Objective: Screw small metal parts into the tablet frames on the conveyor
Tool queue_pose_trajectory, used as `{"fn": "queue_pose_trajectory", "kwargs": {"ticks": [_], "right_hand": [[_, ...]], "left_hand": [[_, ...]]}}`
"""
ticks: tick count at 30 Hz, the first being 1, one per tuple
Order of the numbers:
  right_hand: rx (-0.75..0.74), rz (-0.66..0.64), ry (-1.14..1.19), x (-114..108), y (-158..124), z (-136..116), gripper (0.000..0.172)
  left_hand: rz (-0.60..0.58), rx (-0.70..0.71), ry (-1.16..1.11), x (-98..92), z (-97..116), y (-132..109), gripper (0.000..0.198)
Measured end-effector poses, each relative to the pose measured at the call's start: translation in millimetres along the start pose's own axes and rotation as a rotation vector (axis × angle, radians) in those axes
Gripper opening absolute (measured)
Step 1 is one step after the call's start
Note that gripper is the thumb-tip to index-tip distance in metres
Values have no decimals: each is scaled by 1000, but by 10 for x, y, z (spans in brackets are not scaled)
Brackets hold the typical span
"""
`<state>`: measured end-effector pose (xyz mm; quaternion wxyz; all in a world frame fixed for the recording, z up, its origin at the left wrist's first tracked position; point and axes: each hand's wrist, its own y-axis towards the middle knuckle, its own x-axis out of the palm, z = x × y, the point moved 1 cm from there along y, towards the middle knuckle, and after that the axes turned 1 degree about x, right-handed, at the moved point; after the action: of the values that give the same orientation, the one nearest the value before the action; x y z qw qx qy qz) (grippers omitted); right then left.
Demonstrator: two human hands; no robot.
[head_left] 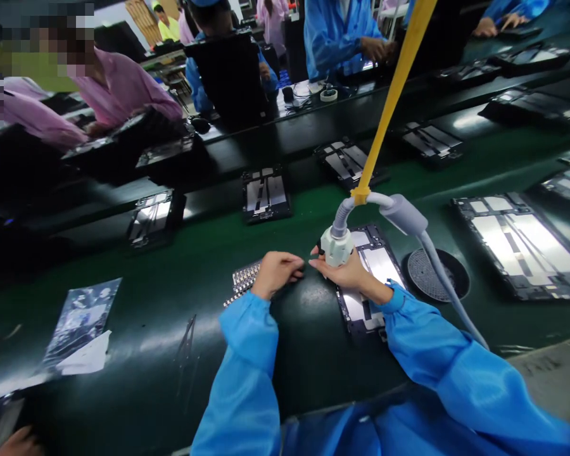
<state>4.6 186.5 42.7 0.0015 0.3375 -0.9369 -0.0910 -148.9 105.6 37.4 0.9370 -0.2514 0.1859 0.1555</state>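
My left hand (278,273) is closed in a pinch above the green work surface, its fingertips pointing toward my right hand; whatever is between them is too small to make out. Just behind it lie sheets of small light parts (245,280), partly covered by the hand. My right hand (344,273) is wrapped round a white electric screwdriver (336,246), seen from its top end, with thumb and a finger reaching left. Under that hand lies an opened tablet (382,266) with silvery battery panels, partly hidden by hand and sleeve.
A yellow strap (392,95) suspends the screwdriver's grey cable (439,266). Right of the tablet is a round black grille (437,275), then another opened tablet (525,244). Several more line the belt behind. Tweezers (187,335) and a clear bag (83,320) lie left. Co-workers sit opposite.
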Motion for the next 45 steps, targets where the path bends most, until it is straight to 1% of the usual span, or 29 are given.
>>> {"fn": "queue_pose_trajectory", "kwargs": {"ticks": [2,3,5,7,8,10,12,13,15,16,18,19,21,24,26,28,30,32,36,39,42,44,45], "right_hand": [[-44,53,-25,51,-21,50,22],[-63,83,-37,79,-28,60,21],[-107,118,-63,99,-33,18,18],[-140,123,-75,6,-37,-108,16],[-148,111,-69,-101,-43,-191,16],[-146,102,-31,-437,-84,-359,21],[-132,165,24,-876,-177,-475,27],[-129,230,53,-1101,-240,-498,28],[-121,393,101,-1485,-367,-456,27],[-118,464,119,-1623,-416,-398,28],[-109,559,146,-1773,-463,-249,31],[-101,579,154,-1794,-462,-177,32],[-82,565,160,-1766,-429,-69,32],[-40,500,138,-1686,-372,4,32],[-17,471,128,-1660,-354,27,32],[-3,453,124,-1652,-347,49,32],[6,442,124,-1648,-345,74,31],[11,444,115,-1641,-346,101,30],[7,457,44,-1619,-368,138,29],[1,455,17,-1609,-391,129,28],[-5,463,23,-1601,-395,98,25],[13,472,31,-1597,-386,87,26],[25,472,36,-1597,-381,87,28]], "left_hand": [[149,17,69,-166,-161,-187,16],[218,30,114,-204,-232,-270,18],[333,70,205,-198,-326,-390,24],[399,122,273,-137,-355,-437,26],[407,149,299,-110,-352,-436,27],[375,186,342,-88,-335,-397,30],[316,160,382,-107,-327,-326,40],[289,138,407,-123,-324,-292,46],[255,114,459,-147,-311,-245,55],[247,114,483,-151,-296,-237,57],[236,93,515,-145,-254,-242,58],[230,57,512,-138,-230,-248,58],[207,-21,448,-124,-182,-250,60],[108,-75,253,-121,-126,-219,62],[36,-102,165,-135,-107,-189,64],[-21,-125,173,-148,-98,-166,64],[-43,-103,243,-148,-95,-154,60],[4,-29,332,-138,-101,-151,54],[153,113,497,-118,-159,-170,45],[212,224,574,-114,-216,-214,42],[249,347,605,-96,-259,-272,41],[260,369,598,-76,-292,-287,42],[267,354,584,-69,-311,-280,42]]}}
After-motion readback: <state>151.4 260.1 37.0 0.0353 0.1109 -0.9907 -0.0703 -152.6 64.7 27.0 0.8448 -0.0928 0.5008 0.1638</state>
